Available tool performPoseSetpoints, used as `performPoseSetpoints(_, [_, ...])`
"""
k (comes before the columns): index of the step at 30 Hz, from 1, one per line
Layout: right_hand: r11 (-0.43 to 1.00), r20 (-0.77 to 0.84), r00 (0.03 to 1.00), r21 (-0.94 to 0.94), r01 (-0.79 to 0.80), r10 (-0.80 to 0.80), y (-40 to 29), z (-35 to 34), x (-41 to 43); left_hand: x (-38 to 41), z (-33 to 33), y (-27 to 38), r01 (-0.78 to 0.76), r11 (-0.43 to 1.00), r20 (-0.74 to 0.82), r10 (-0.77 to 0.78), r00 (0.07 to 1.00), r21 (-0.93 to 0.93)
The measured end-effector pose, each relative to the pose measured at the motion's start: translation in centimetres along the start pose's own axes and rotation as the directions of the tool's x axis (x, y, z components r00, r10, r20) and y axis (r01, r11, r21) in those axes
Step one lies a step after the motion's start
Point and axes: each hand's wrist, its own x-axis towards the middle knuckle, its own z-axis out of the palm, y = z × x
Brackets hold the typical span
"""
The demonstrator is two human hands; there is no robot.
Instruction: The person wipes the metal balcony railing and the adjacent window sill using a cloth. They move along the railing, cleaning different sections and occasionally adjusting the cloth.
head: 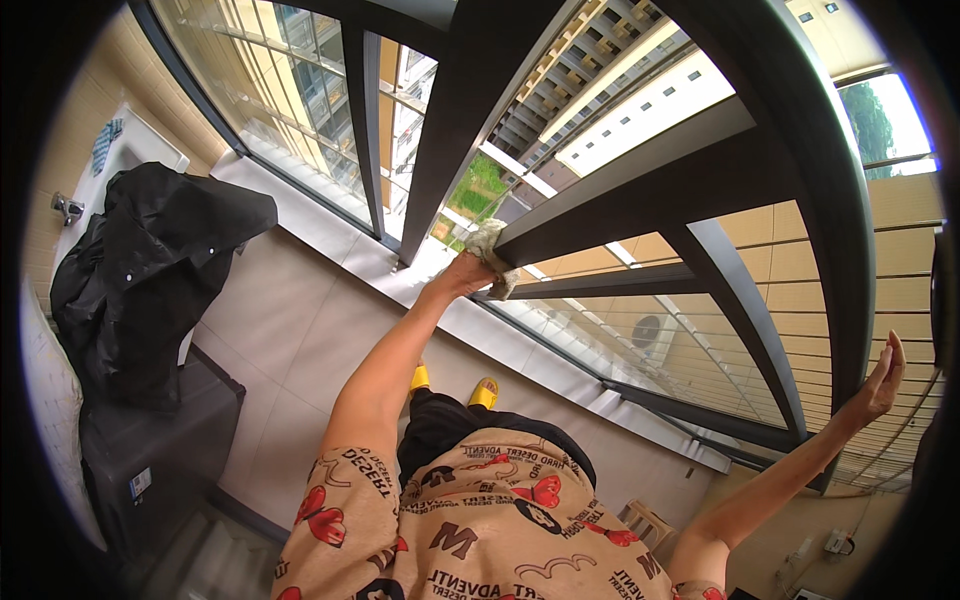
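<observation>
My left hand (469, 274) holds a crumpled pale cloth (487, 244) against the lower end of a dark metal window-sash frame (600, 202). Part of the cloth hangs below the frame's corner. Beside the sash is an open gap to the outside. At the far right, my right hand (883, 386) is raised next to a thick dark frame member (844, 262). Its fingers are extended and nothing shows in them. Whether its wrist rests on the frame I cannot tell.
A white window ledge (315, 225) runs below the glass. At the left, a black plastic-like cover (165, 247) drapes over a white sink (161, 139), beside a dark grey box-like appliance (172, 442). A small wooden stool (646, 523) stands at the lower right.
</observation>
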Motion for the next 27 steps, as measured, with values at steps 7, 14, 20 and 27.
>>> performPoseSetpoints(7, [0.999, -0.012, 1.000, -0.028, 0.020, -0.021, 1.2, 0.0, -0.1, -0.3, 0.4, 16.0, -0.265, 0.944, -0.269, 0.209, 0.940, -0.195])
performPoseSetpoints(14, [0.984, -0.036, 0.990, -0.125, 0.130, -0.136, 1.0, 0.4, 0.2, 1.3, 2.4, 11.9, -0.338, 0.902, -0.487, 0.429, 0.761, 0.268])
performPoseSetpoints(20, [0.937, -0.125, 0.950, -0.244, 0.251, -0.287, 0.6, 0.1, -0.1, -4.1, 3.5, 8.3, -0.041, 0.900, -0.486, -0.196, 0.852, -0.434])
performPoseSetpoints(27, [0.793, -0.121, 0.889, 0.410, 0.450, -0.442, -11.2, 5.0, -10.8, -15.8, 3.0, 7.0, -0.477, 0.654, -0.602, 0.041, 0.798, -0.587])
